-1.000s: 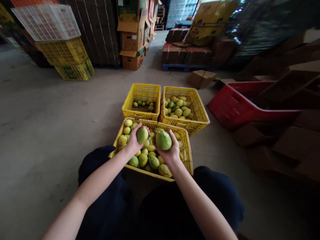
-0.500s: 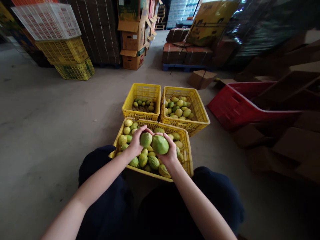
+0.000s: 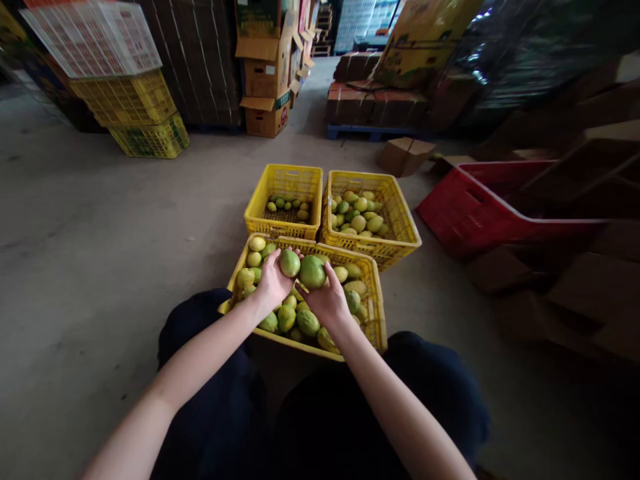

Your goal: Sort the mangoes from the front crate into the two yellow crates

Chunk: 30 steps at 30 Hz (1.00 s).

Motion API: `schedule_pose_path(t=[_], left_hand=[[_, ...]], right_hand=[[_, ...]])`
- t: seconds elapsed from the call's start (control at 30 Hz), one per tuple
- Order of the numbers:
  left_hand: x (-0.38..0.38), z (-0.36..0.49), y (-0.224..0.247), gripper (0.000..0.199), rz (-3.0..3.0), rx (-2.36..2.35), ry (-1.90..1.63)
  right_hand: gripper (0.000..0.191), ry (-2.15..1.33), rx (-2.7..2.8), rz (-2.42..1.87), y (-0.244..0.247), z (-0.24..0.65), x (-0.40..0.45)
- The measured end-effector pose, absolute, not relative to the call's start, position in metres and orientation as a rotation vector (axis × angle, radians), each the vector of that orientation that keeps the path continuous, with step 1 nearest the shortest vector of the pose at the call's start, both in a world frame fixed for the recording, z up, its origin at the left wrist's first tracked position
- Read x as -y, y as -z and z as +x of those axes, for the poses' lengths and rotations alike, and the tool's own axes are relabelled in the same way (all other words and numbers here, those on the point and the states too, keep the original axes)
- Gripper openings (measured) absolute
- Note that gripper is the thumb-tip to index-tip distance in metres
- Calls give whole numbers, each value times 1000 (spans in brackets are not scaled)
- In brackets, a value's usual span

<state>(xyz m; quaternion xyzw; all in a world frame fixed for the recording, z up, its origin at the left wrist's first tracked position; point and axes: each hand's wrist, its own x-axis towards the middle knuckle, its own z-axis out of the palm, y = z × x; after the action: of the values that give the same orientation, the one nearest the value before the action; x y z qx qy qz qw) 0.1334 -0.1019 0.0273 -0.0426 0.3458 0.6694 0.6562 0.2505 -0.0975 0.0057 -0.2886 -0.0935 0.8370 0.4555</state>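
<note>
My left hand (image 3: pixel 275 281) is closed around a smaller green guava (image 3: pixel 289 263). In my right hand (image 3: pixel 329 304) lies a larger green guava (image 3: pixel 313 272), the thumb along its right side and the fingers beneath. The two fruits sit side by side, almost touching, above the near yellow crate (image 3: pixel 379 313). That crate holds many green and yellow guavas, some smooth and some bumpy, such as a bumpy one (image 3: pixel 307 324) near its front. My hands and forearms hide part of its contents.
Behind stand two yellow crates: the left one (image 3: pixel 255 207) with several small fruits, the right one (image 3: pixel 400 227) with more. A red crate (image 3: pixel 465 213) and cardboard are at right. Stacked crates (image 3: pixel 130 100) stand far left, boxes (image 3: pixel 265 80) at the back.
Both hands have turned the guavas and shifted them slightly away from me. My right palm has rolled under its fruit, which moved a little up and left.
</note>
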Motion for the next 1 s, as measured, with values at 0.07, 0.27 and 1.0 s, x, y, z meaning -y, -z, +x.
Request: schedule_pose_path(t=[0.07, 0.27, 1.0], left_hand=[[101, 133, -30, 18, -60, -792, -1485], [102, 130, -39, 16, -34, -803, -1457], [77, 118, 10, 23, 646, -1425, -549]], right_hand=[[8, -2053, 231, -705, -9, 250, 97], [5, -2055, 158, -716, -12, 257, 89], [21, -1922, 108, -689, -39, 301, 63]])
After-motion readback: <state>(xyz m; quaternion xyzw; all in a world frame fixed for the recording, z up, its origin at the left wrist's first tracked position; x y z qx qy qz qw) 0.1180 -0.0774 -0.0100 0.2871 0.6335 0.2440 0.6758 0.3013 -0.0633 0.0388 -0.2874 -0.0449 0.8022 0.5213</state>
